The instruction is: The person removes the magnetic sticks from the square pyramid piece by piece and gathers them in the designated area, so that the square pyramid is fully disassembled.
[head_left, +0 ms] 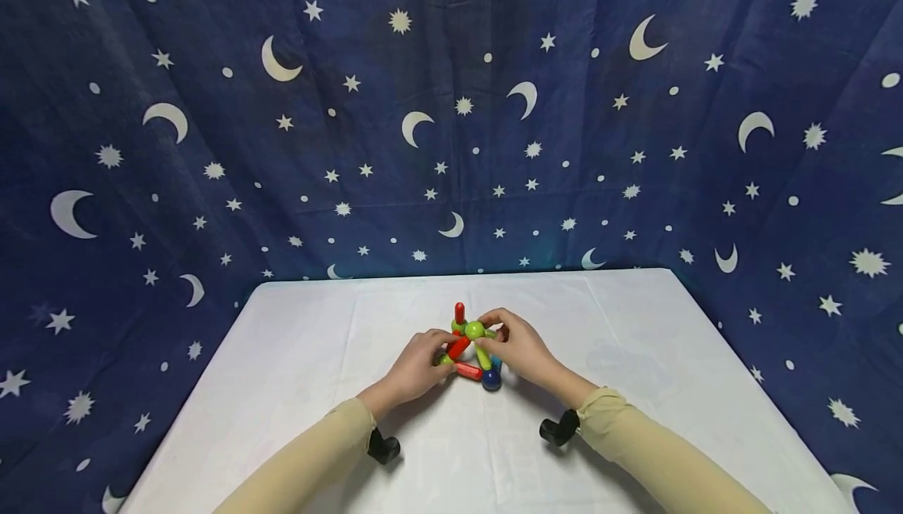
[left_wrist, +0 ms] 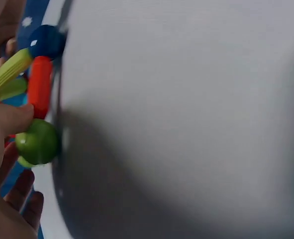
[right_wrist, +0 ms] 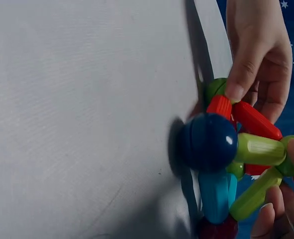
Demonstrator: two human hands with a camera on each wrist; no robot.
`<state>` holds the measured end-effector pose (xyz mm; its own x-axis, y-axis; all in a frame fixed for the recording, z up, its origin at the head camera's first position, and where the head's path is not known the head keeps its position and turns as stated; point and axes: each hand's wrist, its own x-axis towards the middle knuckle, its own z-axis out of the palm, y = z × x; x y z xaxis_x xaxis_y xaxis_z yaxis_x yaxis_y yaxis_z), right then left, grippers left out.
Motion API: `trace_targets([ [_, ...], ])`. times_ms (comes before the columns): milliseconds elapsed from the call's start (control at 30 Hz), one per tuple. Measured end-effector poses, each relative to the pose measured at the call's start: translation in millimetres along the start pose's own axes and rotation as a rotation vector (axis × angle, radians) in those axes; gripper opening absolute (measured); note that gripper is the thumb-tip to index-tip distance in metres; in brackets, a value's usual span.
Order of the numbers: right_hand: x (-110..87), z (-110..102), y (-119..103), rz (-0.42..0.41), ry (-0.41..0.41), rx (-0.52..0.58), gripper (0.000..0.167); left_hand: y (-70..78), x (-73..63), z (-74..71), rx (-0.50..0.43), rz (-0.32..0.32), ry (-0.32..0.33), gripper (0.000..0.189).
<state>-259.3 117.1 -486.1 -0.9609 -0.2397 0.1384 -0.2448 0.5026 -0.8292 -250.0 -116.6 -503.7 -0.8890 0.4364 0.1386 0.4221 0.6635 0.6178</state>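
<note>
A framework of magnetic rods and balls stands on the table in front of me. My left hand (head_left: 421, 365) grips its left corner, thumb by a red rod (left_wrist: 40, 87) and fingers around a green ball (left_wrist: 38, 142). At the top, my right hand (head_left: 525, 353) pinches another green ball (head_left: 474, 331), where red and lime rods meet. A lime rod (right_wrist: 260, 149) slopes from there to the dark blue ball (right_wrist: 209, 142) at the near corner. From that ball a light blue rod (right_wrist: 214, 196) runs to a dark red ball (right_wrist: 218, 230). One red rod (head_left: 460, 313) points up at the back.
The framework rests on a table (head_left: 317, 342) with a white cover. Behind and beside it hangs a dark blue cloth (head_left: 395, 146) with moons and stars. Black wrist mounts (head_left: 560, 428) hang below both sleeves, close over the table.
</note>
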Motion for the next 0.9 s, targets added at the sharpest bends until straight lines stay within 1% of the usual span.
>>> trace_targets([
  [33,0.7,-0.3,0.0,-0.002,-0.007,-0.002,0.034,0.1,2.1,-1.6,-0.034,-0.011,0.003,0.042],
  [133,2.7,0.2,-0.4,-0.009,-0.037,0.001,0.036,1.5,8.0,-3.8,-0.176,-0.059,0.006,0.038],
  [200,3.6,1.0,-1.3,-0.018,-0.059,0.003,0.037,3.2,11.3,-3.5,-0.266,-0.075,0.016,0.034],
  [300,5.0,2.8,-2.6,-0.038,-0.088,0.010,0.039,5.8,13.7,-0.8,-0.358,-0.115,0.039,0.031],
  [400,5.6,3.5,-4.3,-0.047,-0.102,0.023,0.039,7.9,13.5,2.5,-0.392,-0.159,0.065,0.028],
  [500,5.6,3.1,-5.5,-0.048,-0.109,0.025,0.041,9.3,12.2,4.3,-0.421,-0.185,0.077,0.025],
  [667,6.8,2.7,-3.9,-0.063,-0.115,0.025,0.043,10.9,11.6,4.3,-0.451,-0.184,0.088,0.024],
  [800,7.9,3.8,-2.4,-0.066,-0.114,0.032,0.039,10.6,12.1,4.8,-0.473,-0.175,0.095,0.024],
  [900,8.6,4.6,-1.6,-0.069,-0.113,0.040,0.038,10.1,12.2,4.9,-0.486,-0.180,0.095,0.025],
])
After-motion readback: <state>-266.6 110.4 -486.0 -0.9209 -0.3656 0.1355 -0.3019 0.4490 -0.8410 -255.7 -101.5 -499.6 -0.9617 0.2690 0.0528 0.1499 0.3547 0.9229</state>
